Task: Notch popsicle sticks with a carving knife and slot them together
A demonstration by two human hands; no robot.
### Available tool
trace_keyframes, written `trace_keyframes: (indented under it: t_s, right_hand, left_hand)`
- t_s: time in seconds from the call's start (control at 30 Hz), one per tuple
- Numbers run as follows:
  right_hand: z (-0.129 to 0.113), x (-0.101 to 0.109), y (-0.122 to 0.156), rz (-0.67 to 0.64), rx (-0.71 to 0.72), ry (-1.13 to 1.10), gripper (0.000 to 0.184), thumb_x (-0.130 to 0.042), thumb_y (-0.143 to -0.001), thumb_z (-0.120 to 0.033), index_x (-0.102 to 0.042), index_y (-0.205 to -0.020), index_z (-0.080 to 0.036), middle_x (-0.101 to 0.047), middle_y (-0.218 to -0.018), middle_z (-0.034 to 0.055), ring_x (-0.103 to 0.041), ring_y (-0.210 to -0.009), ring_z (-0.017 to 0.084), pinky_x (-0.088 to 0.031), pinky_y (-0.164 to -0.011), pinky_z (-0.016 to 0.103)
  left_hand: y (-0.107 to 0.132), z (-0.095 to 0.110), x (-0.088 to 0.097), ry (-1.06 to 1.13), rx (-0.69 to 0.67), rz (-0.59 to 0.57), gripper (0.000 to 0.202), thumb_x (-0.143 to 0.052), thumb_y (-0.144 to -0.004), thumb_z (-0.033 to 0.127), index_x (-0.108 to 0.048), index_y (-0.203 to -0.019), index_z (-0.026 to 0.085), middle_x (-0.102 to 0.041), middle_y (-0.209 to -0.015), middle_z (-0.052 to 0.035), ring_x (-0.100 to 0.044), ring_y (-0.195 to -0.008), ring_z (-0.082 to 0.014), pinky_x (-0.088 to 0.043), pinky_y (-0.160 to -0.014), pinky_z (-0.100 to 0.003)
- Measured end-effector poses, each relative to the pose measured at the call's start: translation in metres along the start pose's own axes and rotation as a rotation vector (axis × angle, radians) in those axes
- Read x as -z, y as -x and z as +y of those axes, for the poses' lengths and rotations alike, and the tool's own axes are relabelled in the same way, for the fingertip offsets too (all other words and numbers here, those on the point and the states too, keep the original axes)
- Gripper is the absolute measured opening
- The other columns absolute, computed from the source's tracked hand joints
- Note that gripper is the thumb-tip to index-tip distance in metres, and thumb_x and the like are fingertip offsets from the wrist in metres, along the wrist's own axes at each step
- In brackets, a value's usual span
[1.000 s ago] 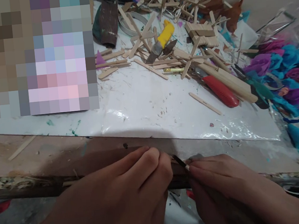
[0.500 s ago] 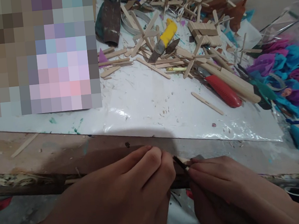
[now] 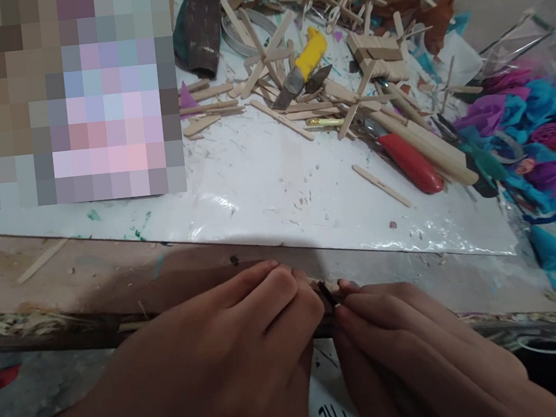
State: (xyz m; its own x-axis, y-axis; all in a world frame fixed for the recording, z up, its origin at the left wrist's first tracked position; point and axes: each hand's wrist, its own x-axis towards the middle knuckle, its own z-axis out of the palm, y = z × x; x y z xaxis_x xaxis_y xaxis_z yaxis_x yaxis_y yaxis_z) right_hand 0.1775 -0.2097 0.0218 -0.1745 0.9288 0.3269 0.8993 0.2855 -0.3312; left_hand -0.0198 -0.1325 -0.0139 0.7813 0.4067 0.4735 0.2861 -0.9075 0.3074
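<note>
My left hand [image 3: 250, 329] and my right hand [image 3: 409, 340] meet at the near edge of the worn wooden table [image 3: 93, 279]. Both have their fingers curled and pressed together around a small dark blade-like piece [image 3: 326, 293] that shows between the fingertips. My left hand seems to pin a small wooden bit against the table edge, but the fingers hide it. The right fingers pinch the dark piece from the right.
A white plastic sheet [image 3: 266, 190] covers the table beyond the hands. On it lie several wooden craft sticks [image 3: 381, 185], a yellow-handled knife [image 3: 303, 62], a red-handled tool [image 3: 411, 163] and a dark roll [image 3: 199, 32]. Purple and teal paper flowers [image 3: 525, 119] pile up at the right.
My right hand has slid left until its fingertips touch my left hand. Less of the dark piece shows between them now.
</note>
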Motion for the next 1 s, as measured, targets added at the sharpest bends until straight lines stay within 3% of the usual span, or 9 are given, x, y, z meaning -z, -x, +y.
trace_keyframes:
  t_s: [0.17,0.23,0.3,0.4,0.47,0.67,0.8,0.9,1.0]
  right_hand:
    - [-0.001,0.005,-0.006,-0.085,0.0,-0.066,0.025,-0.068,-0.097,-0.002,-0.064,-0.087,-0.025,-0.066,-0.076,0.0005,-0.075,-0.079,0.018,-0.068,-0.077,0.024]
    - [0.002,0.008,-0.009,-0.139,0.009,-0.084,0.03,-0.062,-0.101,-0.003,-0.061,-0.08,-0.025,-0.068,-0.075,0.0008,-0.075,-0.075,0.017,-0.068,-0.079,0.022]
    - [0.008,0.011,-0.009,-0.162,-0.015,-0.127,0.025,-0.061,-0.102,-0.005,-0.067,-0.087,-0.024,-0.075,-0.083,0.0015,-0.077,-0.075,0.016,-0.069,-0.081,0.021]
    - [0.019,0.017,-0.002,-0.133,-0.097,-0.214,0.019,-0.073,-0.096,-0.01,-0.076,-0.106,-0.025,-0.082,-0.102,0.005,-0.081,-0.087,0.021,-0.07,-0.075,0.026]
    - [0.027,0.02,0.006,-0.092,-0.131,-0.231,0.02,-0.079,-0.094,-0.016,-0.079,-0.11,-0.028,-0.083,-0.105,0.0056,-0.083,-0.091,0.025,-0.07,-0.072,0.03]
    - [0.035,0.021,0.019,0.076,-0.381,-0.143,0.016,-0.082,-0.094,-0.037,-0.082,-0.11,-0.04,-0.086,-0.104,-0.0022,-0.083,-0.091,0.023,-0.069,-0.076,0.027]
    - [0.042,0.022,0.012,0.095,-0.37,-0.234,0.017,-0.086,-0.092,-0.041,-0.085,-0.108,-0.041,-0.087,-0.107,-0.0027,-0.084,-0.098,0.023,-0.07,-0.086,0.027]
    - [0.045,0.024,0.003,0.012,-0.309,-0.325,0.018,-0.087,-0.09,-0.032,-0.087,-0.107,-0.038,-0.087,-0.104,-0.0004,-0.085,-0.091,0.025,-0.071,-0.071,0.025]
    - [0.043,0.026,-0.001,0.014,-0.328,-0.397,0.011,-0.087,-0.09,-0.028,-0.087,-0.099,-0.035,-0.084,-0.101,0.0018,-0.084,-0.089,0.025,-0.067,-0.059,0.023]
  left_hand:
    - [-0.003,0.004,-0.002,-0.004,0.032,-0.021,0.038,-0.043,-0.113,0.007,-0.081,-0.108,0.009,-0.077,-0.108,-0.0117,-0.063,-0.101,-0.0287,-0.055,-0.095,-0.042]
    - [-0.002,0.005,-0.002,0.0,0.044,-0.01,0.038,-0.043,-0.113,0.007,-0.081,-0.107,0.009,-0.077,-0.108,-0.0121,-0.063,-0.102,-0.0288,-0.055,-0.096,-0.042]
    - [0.0,0.004,-0.002,-0.004,0.031,0.01,0.038,-0.044,-0.113,0.009,-0.081,-0.104,0.01,-0.078,-0.107,-0.0122,-0.064,-0.101,-0.0287,-0.055,-0.096,-0.042]
    - [0.001,0.001,-0.001,-0.045,-0.013,0.017,0.042,-0.04,-0.113,0.008,-0.081,-0.106,0.01,-0.08,-0.11,-0.0122,-0.066,-0.099,-0.0287,-0.056,-0.095,-0.042]
    - [0.001,-0.001,-0.001,-0.079,-0.025,0.007,0.047,-0.035,-0.113,0.006,-0.082,-0.109,0.01,-0.081,-0.112,-0.0116,-0.067,-0.099,-0.0283,-0.055,-0.098,-0.042]
    - [0.0,0.001,0.0,-0.117,-0.036,-0.034,0.051,-0.032,-0.115,0.009,-0.083,-0.111,0.013,-0.081,-0.122,-0.0083,-0.068,-0.108,-0.0275,-0.05,-0.111,-0.04]
    - [0.002,0.004,0.0,-0.107,-0.01,-0.027,0.052,-0.034,-0.116,0.011,-0.084,-0.103,0.015,-0.081,-0.122,-0.0083,-0.067,-0.111,-0.0266,-0.048,-0.114,-0.038]
    - [0.004,0.004,0.0,-0.113,-0.004,-0.022,0.05,-0.035,-0.115,0.01,-0.084,-0.105,0.014,-0.081,-0.122,-0.0088,-0.067,-0.111,-0.0268,-0.049,-0.114,-0.038]
    - [0.004,0.001,0.001,-0.12,-0.015,-0.029,0.05,-0.034,-0.114,0.009,-0.083,-0.11,0.013,-0.081,-0.122,-0.0084,-0.068,-0.11,-0.0273,-0.051,-0.111,-0.04]
